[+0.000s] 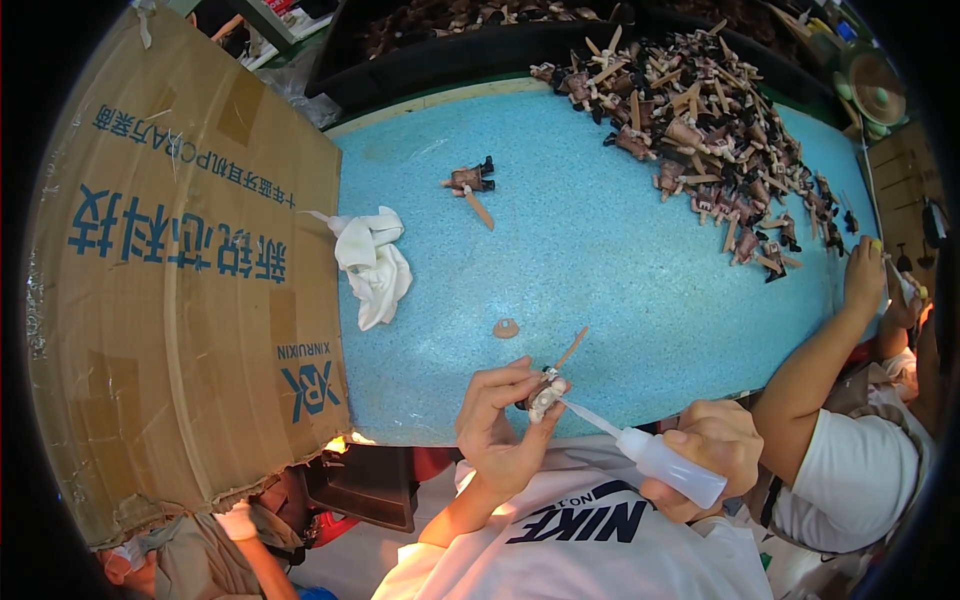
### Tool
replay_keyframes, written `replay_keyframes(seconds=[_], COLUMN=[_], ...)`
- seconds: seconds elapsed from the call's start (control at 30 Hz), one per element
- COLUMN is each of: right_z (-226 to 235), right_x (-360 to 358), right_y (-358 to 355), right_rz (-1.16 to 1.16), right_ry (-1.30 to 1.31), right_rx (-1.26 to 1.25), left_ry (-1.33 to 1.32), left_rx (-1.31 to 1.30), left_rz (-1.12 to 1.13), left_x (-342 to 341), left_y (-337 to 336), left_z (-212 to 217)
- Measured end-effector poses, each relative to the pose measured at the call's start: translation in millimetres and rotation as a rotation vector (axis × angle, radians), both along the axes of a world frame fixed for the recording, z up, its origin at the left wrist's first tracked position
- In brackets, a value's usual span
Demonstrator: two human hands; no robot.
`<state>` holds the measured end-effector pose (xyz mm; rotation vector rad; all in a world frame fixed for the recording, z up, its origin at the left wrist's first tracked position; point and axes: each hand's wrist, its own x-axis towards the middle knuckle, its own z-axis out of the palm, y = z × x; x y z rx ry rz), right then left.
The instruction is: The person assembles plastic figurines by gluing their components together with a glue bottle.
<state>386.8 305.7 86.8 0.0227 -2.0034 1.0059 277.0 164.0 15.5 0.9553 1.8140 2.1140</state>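
Over the near edge of the blue table, my left hand (502,425) pinches a small toy figure (546,393) with a tan blade-like piece sticking up from it. My right hand (715,448) is wrapped round a translucent white squeeze bottle (672,468). The bottle's thin nozzle tip meets the pale underside or top of the figure; which one I cannot tell. Just beyond my left hand lies a small tan, rounded piece (506,328). Farther off, a single brown and black figure (468,179) with a tan blade rests on the blue surface.
A large cardboard box (190,270) walls off the left side. Beside it lies a crumpled white cloth (372,265). Many similar figures are heaped (700,130) at the back right, and a black bin (450,50) stands behind. A co-worker's arm (830,330) reaches in at right.
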Motion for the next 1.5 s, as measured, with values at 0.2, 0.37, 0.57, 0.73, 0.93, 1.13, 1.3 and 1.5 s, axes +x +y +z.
replay_keyframes(seconds=[0.2, 0.37, 0.57, 0.73, 0.93, 1.13, 1.3, 1.5], right_z=[0.9, -0.2, 0.1, 0.4, 1.3, -0.3, -0.3, -3.2], right_x=[-1.0, 1.6, 1.9, 1.6, 3.6, 2.5, 2.6, 6.9], right_y=[-0.5, -0.9, -0.4, -0.1, 1.2, -0.3, 0.7, 0.2], right_rz=[0.008, 0.006, 0.009, -0.03, 0.002, -0.014, -0.008, -0.024], right_ry=[0.003, -0.007, 0.001, -0.019, -0.038, -0.006, -0.025, -0.015], right_rx=[-0.002, -0.021, -0.053, -0.012, -0.013, -0.035, -0.02, -0.041], left_ry=[0.016, 0.003, -0.007, -0.012, -0.032, -0.018, -0.038, 0.034], left_rx=[0.008, 0.0, 0.012, 0.003, -0.005, 0.009, -0.01, -0.043], left_rz=[-0.008, 0.001, 0.008, 0.01, 0.015, -0.006, 0.004, -0.026], left_x=[0.1, 0.9, 1.1, 1.5, 2.1, 1.6, 2.4, -2.2], left_y=[-0.2, -0.8, 0.0, -0.6, -1.2, -1.4, -1.7, -2.6], left_z=[-1.4, -1.4, -0.6, 0.5, 1.4, 1.2, 2.4, 2.4])
